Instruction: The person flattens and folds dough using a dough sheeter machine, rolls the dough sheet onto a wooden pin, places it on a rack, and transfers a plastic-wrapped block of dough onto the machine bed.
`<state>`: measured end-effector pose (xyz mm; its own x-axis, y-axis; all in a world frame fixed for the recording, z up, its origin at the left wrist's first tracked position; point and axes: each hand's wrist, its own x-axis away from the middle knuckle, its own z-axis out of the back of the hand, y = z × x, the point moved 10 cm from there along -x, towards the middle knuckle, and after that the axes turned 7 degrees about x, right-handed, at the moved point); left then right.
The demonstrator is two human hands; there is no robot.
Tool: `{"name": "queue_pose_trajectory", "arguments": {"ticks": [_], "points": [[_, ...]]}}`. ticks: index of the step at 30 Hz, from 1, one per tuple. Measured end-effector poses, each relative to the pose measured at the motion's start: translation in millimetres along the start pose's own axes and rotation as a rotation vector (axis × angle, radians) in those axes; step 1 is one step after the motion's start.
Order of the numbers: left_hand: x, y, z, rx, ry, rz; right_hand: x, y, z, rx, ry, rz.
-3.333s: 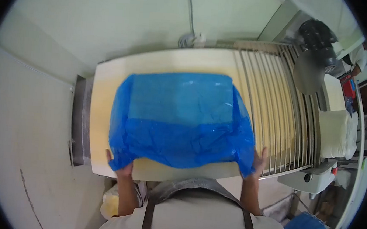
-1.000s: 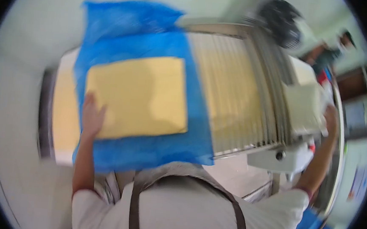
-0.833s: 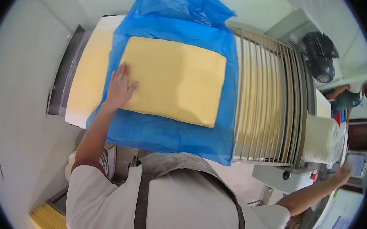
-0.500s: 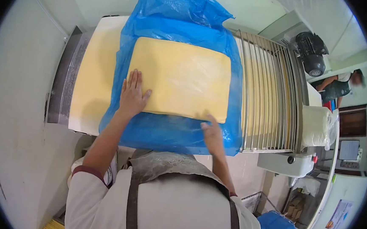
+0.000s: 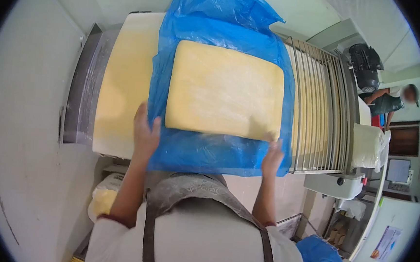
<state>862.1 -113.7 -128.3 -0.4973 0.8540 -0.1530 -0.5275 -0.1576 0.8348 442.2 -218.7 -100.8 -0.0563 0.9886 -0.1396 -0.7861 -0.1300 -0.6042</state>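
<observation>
A thick, pale yellow slab of dough (image 5: 227, 91), dusted whitish on top, lies flat on a blue plastic sheet (image 5: 203, 152). My left hand (image 5: 145, 136) is off the slab, over the sheet's left edge, with thumb and fingers apart; I cannot tell whether it touches the plastic. Close to the slab's lower right corner is my right hand (image 5: 272, 159), fingers stretched out and slightly blurred. Whether those fingertips touch the corner is unclear.
Under the sheet runs a pale conveyor belt (image 5: 125, 86). A metal bar guard (image 5: 314, 109) stands on the right, near a black motor (image 5: 364, 66). A wrapped white bundle (image 5: 366, 147) sits beyond. Another person (image 5: 390, 102) is in the right background.
My left hand has lifted off the slab and moved to the sheet's left edge. My right hand has shifted toward the slab's lower right corner. The whole view has moved slightly.
</observation>
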Motion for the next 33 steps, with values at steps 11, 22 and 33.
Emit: {"name": "queue_pose_trajectory", "arguments": {"ticks": [11,22,33], "points": [[46,-101,-9,0.416,-0.361,0.615,-116,-156,-205,0.236,-0.272,0.568],[82,-79,-32,0.775,-0.681,0.779,56,-214,-191,0.195,-0.717,0.733],[20,-134,-36,1.746,-0.298,0.496,62,-223,-161,-0.339,-0.269,0.553]]}}
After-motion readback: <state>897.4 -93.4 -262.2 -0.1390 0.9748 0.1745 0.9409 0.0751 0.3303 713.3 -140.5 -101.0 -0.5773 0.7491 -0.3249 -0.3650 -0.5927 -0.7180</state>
